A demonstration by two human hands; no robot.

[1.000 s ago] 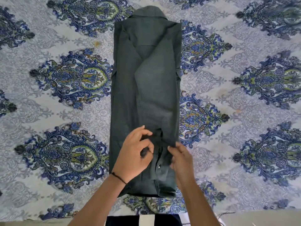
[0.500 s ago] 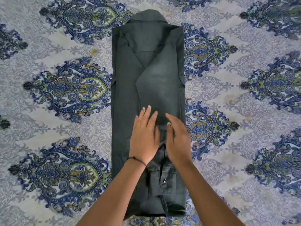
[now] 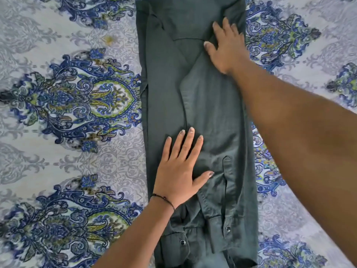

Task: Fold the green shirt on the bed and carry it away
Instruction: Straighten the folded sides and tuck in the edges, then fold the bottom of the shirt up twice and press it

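Observation:
The dark green shirt [image 3: 210,113] lies on the bed as a long narrow strip, its sides and both sleeves folded in, the buttoned cuffs toward me. My left hand [image 3: 181,169] rests flat on the lower middle of the shirt with fingers spread. Far up near the shoulder, my right hand [image 3: 226,45] presses flat on the shirt's right side, palm down. Neither hand grips any cloth. The collar end runs past the top edge of the view.
The bed sheet [image 3: 67,105] is pale grey with large blue and green paisley medallions and surrounds the shirt on both sides. My right forearm [image 3: 301,132] crosses over the sheet at the right.
Both hands were pinching the cuffs, then lay flat side by side. Now my right hand has slid up toward the shoulder while my left stays low. The view has moved closer.

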